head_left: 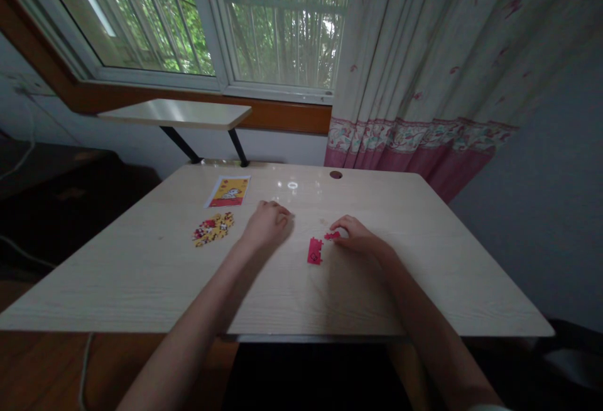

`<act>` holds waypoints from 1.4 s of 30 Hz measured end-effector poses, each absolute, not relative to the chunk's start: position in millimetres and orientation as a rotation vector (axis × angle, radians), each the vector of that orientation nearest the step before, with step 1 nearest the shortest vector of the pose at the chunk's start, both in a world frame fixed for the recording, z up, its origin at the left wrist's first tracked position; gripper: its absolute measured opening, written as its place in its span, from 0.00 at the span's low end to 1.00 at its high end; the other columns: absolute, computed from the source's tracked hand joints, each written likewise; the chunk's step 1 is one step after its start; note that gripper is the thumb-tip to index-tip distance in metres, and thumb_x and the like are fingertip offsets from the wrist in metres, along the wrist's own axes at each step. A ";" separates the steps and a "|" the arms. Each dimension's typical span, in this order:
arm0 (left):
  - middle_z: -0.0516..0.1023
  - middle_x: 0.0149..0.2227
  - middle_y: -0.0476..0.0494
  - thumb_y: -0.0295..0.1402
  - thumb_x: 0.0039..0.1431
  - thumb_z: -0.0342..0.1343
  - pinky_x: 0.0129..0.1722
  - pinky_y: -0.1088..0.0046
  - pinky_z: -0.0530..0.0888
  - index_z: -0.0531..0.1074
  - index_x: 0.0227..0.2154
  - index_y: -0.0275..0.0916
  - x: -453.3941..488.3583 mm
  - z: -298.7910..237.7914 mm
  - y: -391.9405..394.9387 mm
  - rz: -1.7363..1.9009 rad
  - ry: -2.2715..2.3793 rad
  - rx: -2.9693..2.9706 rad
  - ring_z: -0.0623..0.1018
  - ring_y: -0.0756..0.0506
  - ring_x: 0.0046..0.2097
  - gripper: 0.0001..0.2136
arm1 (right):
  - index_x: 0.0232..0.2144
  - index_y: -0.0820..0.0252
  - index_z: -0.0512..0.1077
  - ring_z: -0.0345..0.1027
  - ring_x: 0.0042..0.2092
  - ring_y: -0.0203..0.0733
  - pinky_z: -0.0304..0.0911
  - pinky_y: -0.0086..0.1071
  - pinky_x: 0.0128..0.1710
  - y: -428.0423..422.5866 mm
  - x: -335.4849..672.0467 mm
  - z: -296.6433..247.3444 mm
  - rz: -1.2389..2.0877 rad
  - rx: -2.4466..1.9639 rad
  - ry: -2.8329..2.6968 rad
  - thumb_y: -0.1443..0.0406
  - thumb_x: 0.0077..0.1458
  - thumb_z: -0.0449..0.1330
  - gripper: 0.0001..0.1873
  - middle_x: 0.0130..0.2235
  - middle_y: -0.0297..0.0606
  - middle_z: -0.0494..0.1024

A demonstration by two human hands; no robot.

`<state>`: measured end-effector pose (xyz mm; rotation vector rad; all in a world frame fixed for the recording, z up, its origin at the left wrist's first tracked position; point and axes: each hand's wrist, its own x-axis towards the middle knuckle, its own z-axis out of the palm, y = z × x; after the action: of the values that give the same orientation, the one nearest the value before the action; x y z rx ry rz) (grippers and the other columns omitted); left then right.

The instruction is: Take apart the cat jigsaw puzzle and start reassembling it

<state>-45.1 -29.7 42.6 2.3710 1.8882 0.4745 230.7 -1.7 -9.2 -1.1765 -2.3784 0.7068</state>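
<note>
My right hand is closed on a small red-pink jigsaw puzzle piece, pinched between thumb and fingers just over the table. Slightly to its left lies a joined block of red-pink puzzle pieces, with knobs along its right and top edges and a dark outline mark near the bottom. The held piece and the block are a small gap apart. My left hand rests on the table left of them, its fingers curled inward; whatever is inside them, if anything, is hidden.
A loose heap of yellow, red and white puzzle pieces lies left of my left hand. Behind it is a reference picture of a striped animal. A raised shelf stands at the table's back left. The pale table has a cable hole near the curtain.
</note>
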 end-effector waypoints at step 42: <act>0.77 0.26 0.43 0.32 0.33 0.69 0.33 0.74 0.69 0.74 0.27 0.31 36.7 9.7 -24.1 1.154 0.804 0.933 0.74 0.51 0.28 0.15 | 0.30 0.62 0.72 0.57 0.23 0.28 0.53 0.25 0.24 -7.8 211.4 2.4 1.613 -1.023 -1.303 0.57 0.32 0.69 0.21 0.24 0.30 0.71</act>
<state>36.7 -24.1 9.7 0.9334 0.8039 1.1544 211.4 -7.8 2.4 -1.0226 -1.3030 1.6125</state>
